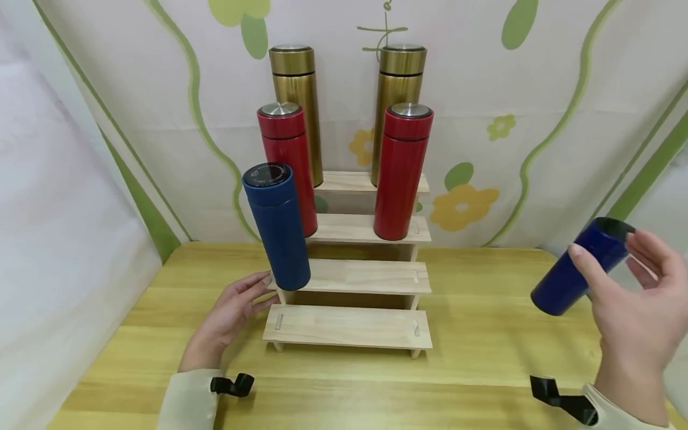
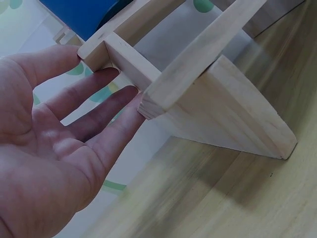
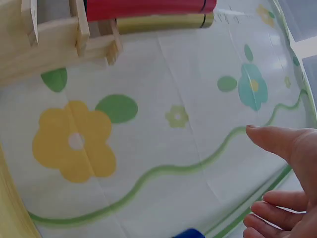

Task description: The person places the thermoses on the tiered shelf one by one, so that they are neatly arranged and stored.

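A wooden step stand (image 1: 355, 325) holds several bottles. A matte blue vacuum flask (image 1: 276, 239) stands on its second step from the bottom, at the left end. My left hand (image 1: 239, 304) is beside that end; in the left wrist view its thumb and fingers (image 2: 111, 136) reach the plank ends, touching them lightly. At the far right a dark blue flask (image 1: 567, 278) appears upright on the table. My right hand (image 1: 639, 298) is around its upper part, thumb in front of it. In the right wrist view that hand (image 3: 292, 193) has fingers spread, apart from the flask.
Two red flasks (image 1: 402, 179) stand on the third step, one at each end. Behind them, two gold flasks (image 1: 295, 89) stand on the top step. The wooden table (image 1: 473, 358) carries the stand. A flowered curtain (image 1: 333, 36) hangs behind.
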The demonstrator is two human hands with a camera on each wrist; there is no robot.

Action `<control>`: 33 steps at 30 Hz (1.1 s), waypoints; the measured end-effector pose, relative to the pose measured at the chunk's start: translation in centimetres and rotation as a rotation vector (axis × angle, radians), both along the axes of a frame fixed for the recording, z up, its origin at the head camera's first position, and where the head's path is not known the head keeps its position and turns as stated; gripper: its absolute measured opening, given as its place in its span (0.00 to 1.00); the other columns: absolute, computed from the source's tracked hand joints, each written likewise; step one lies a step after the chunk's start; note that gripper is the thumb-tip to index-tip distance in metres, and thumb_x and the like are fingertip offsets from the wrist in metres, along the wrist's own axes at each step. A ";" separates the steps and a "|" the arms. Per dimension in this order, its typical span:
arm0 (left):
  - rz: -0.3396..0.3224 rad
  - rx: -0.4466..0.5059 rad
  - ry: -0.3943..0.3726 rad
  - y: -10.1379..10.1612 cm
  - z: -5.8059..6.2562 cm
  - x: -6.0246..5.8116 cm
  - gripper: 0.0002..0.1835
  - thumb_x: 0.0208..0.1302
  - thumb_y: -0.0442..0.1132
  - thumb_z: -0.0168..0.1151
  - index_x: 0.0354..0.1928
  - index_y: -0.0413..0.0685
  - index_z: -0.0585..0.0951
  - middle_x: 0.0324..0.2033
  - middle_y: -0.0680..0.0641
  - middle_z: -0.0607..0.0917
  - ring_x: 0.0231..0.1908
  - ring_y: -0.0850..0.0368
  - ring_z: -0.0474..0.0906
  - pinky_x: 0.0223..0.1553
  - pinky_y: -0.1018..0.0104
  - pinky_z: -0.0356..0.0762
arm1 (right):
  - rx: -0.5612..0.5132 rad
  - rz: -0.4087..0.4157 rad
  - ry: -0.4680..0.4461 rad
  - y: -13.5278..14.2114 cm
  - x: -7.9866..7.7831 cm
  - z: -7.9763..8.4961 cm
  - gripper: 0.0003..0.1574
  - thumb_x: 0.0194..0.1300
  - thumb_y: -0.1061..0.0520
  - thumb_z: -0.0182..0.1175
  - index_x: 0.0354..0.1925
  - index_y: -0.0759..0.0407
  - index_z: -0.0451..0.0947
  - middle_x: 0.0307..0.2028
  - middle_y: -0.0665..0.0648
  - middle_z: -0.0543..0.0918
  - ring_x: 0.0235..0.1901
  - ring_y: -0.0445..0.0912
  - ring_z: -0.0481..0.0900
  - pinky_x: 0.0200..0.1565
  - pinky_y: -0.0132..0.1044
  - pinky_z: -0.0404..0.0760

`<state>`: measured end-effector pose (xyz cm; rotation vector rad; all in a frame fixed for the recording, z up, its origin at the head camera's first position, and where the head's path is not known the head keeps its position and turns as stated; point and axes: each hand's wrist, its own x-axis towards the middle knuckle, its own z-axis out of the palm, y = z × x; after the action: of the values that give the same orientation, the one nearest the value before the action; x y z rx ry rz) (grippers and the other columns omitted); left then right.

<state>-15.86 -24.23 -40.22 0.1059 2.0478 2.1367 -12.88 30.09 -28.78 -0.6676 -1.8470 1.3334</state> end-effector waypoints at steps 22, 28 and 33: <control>0.002 0.004 0.013 0.0 0.2 -0.1 0.33 0.83 0.45 0.53 0.77 0.28 0.61 0.57 0.62 0.82 0.55 0.59 0.85 0.60 0.68 0.81 | -0.216 -0.005 -0.118 4.7 -3.9 -4.3 0.61 0.54 0.50 0.82 0.78 0.36 0.59 0.76 0.38 0.65 0.73 0.31 0.63 0.78 0.27 0.52; -0.004 0.007 0.010 -0.1 0.0 0.0 0.31 0.83 0.44 0.53 0.76 0.29 0.64 0.56 0.63 0.83 0.54 0.61 0.86 0.59 0.69 0.82 | -0.246 -0.015 -0.183 5.1 -4.2 -5.6 0.62 0.50 0.47 0.84 0.76 0.34 0.61 0.71 0.34 0.68 0.67 0.29 0.66 0.77 0.30 0.56; -0.005 0.015 0.017 0.0 0.0 -0.2 0.28 0.83 0.44 0.54 0.74 0.32 0.68 0.55 0.62 0.85 0.54 0.59 0.86 0.58 0.69 0.82 | -0.296 -0.045 -0.134 5.4 -4.6 -6.4 0.57 0.47 0.49 0.86 0.70 0.35 0.67 0.53 0.31 0.71 0.54 0.28 0.68 0.73 0.31 0.61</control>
<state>-16.08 -24.25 -40.25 0.1313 2.0392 2.1558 -17.44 35.47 -35.15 -0.9673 -1.7412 1.5816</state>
